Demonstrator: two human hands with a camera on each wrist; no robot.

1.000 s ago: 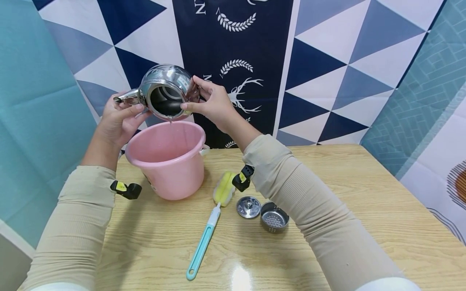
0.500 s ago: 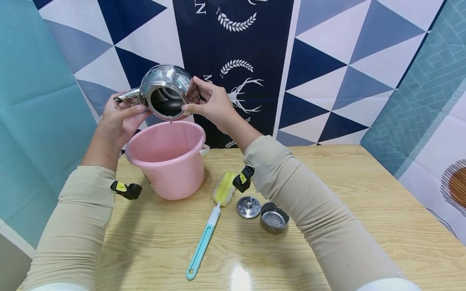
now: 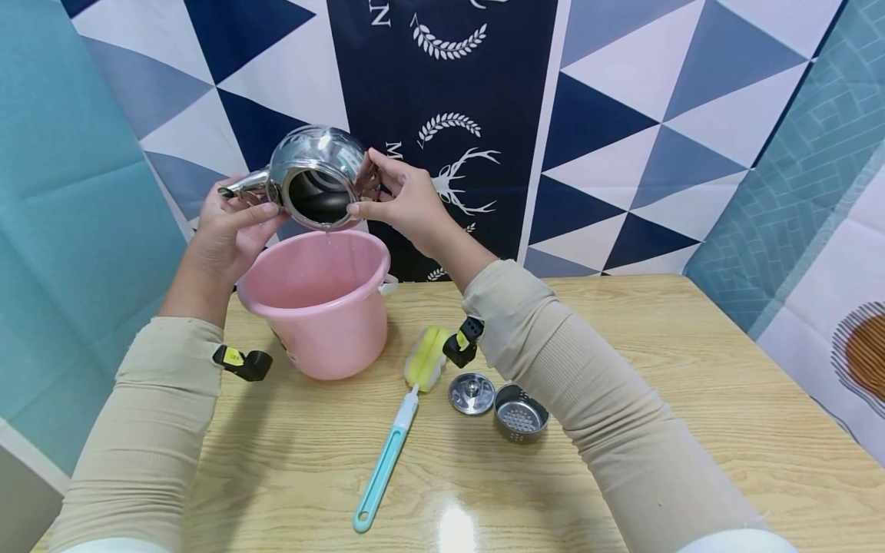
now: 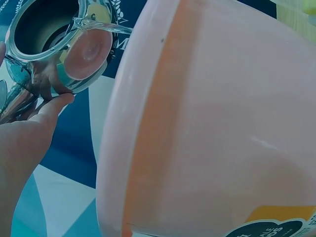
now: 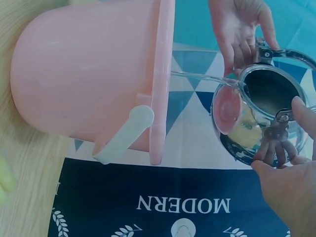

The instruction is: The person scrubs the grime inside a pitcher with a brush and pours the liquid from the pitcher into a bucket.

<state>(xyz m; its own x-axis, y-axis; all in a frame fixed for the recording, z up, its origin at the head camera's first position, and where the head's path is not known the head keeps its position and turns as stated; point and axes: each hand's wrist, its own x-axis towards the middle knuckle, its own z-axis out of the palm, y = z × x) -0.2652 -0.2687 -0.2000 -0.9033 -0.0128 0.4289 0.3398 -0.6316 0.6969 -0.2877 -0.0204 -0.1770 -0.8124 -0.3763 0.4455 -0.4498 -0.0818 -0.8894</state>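
A shiny metal teapot (image 3: 319,144) is tipped mouth-down above the pink bucket (image 3: 342,342). My left hand (image 3: 231,234) holds it on the spout side, thumb in front. On the opposite side, my right hand (image 3: 411,203) grips the pot, with the thumb at the rim of the open mouth. A thin stream of water (image 5: 205,77) runs off the rim into the bucket in the right wrist view. That view also shows part of the pot's arched handle (image 5: 296,56). The fingers behind the pot are partly hidden in the head view.
On the wooden table (image 3: 622,353) lies a sponge brush (image 3: 390,453) with a turquoise handle. To its right are a metal lid (image 3: 472,394) and a perforated strainer basket (image 3: 522,415), close together. A patterned cloth (image 3: 442,92) hangs behind the bucket.
The teapot has shifted very slightly right and down, with both hands still holding it. The water stream looks thinner in the head view.
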